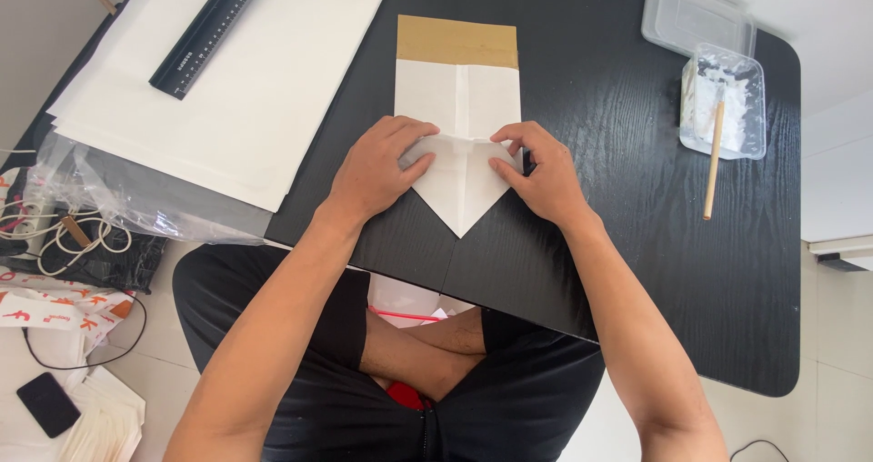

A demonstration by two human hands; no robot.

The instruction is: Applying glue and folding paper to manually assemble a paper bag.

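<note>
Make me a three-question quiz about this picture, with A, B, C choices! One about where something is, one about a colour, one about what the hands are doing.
1. Where is the ruler?
A. On the white sheets, far left
B. In the tub
C. On the floor

2. What colour is the table?
A. White
B. Black
C. Red

3. What are the hands doing?
A. Holding the stick
B. Hanging in the air
C. Pressing on the folded paper

Answers:
1. A, the ruler lies across the white sheets.
2. B, the tabletop is black wood grain.
3. C, the left hand and right hand both rest on the folded paper, while the stick sits in the tub.
</note>
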